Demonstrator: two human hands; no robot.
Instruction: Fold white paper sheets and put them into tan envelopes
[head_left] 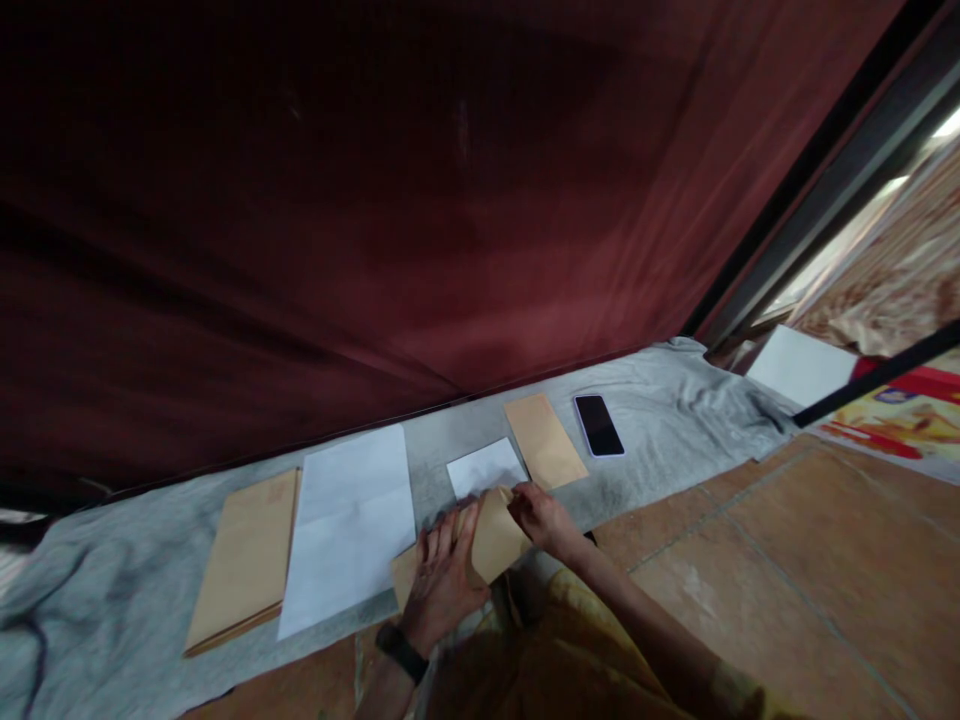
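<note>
The bent brown envelope [495,545] sits near the person, on the near edge of the grey cloth [112,600]. Its right part curls up off the cloth. If anything is inside it, that cannot be seen. The left hand [444,580] lies flat on it with fingers spread, pressing and not gripping. The right hand [541,517] pinches its top right edge.

Just past the hands lies a small white paper [486,467]. To its right is a flat brown envelope [545,440], then a black phone [598,425] with a dark, shiny screen. To the left is a big white sheet [349,525], and beside that a pile of brown envelopes [246,560].

The cloth is soft and wrinkled. It lies on a floor of smooth reddish tiles [787,560]. A dark red curtain [375,200] hangs behind it.
</note>
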